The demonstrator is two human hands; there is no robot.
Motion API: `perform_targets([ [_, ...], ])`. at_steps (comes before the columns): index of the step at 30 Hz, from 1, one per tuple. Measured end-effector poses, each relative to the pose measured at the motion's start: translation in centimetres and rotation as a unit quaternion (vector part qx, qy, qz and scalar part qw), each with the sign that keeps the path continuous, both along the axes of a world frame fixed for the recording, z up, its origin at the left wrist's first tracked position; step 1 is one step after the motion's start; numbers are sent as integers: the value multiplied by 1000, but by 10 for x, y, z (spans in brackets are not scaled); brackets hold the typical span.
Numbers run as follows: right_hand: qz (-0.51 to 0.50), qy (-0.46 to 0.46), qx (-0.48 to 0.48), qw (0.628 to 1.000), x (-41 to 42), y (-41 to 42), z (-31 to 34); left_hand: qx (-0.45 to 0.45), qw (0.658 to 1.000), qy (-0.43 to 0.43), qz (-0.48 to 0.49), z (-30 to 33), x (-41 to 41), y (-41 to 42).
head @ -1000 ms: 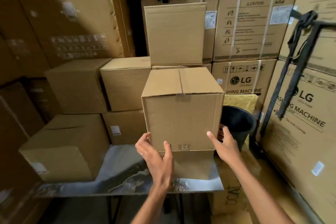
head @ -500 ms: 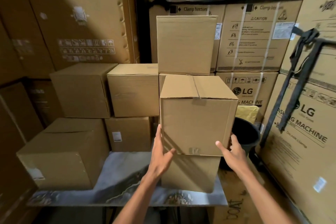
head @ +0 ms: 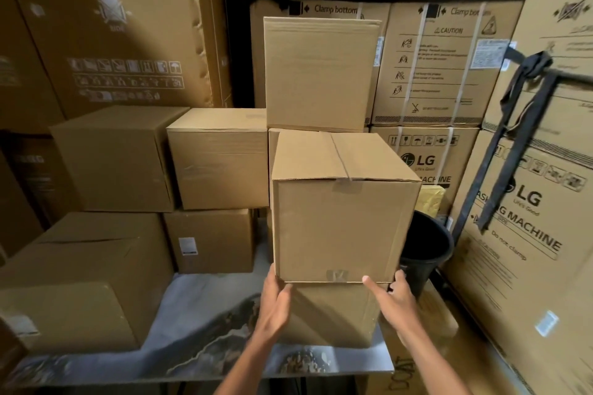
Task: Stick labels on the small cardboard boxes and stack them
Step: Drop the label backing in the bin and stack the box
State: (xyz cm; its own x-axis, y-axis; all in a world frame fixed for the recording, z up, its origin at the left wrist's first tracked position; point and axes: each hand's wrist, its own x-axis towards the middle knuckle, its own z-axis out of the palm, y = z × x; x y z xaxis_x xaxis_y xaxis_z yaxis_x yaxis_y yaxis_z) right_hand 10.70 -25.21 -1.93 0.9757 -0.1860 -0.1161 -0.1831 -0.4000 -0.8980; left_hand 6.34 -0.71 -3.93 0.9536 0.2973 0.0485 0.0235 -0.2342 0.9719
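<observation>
A plain taped cardboard box [head: 340, 218] sits on top of a second box [head: 333, 314] on the table [head: 199, 330]. My left hand [head: 276, 301] presses flat against its lower left corner. At the lower right corner my right hand [head: 394, 301] has its thumb on the front face and its fingers on the side. Right behind stands another stack, with a tall plain box [head: 321, 74] on top. To the left, a small box [head: 208, 240] carries a white label [head: 187, 246]. No label shows on the box between my hands.
More plain boxes are stacked at the left, among them one [head: 218, 157] over the labelled box and a large one [head: 80, 279] at the table's front left. A black bucket [head: 423, 247] stands right of the stack. Big washing machine cartons [head: 529, 218] wall in the back and right.
The box has shifted slightly right and squared up on the lower box. My left hand moved from the front bottom edge to the left corner. My view tilted up.
</observation>
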Motion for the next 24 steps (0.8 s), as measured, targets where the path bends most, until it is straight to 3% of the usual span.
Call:
perform_targets([
  [8,-14,2,61,998,31,-27,-21,96,995,-10,-23,-15,-6,-19],
  [19,-79,-14,39,996,9,-3,-25,83,996,-7,-35,-25,-2,-4],
  [24,-76,57,141,985,-12,19,-51,65,997,16,-42,-38,-5,11],
])
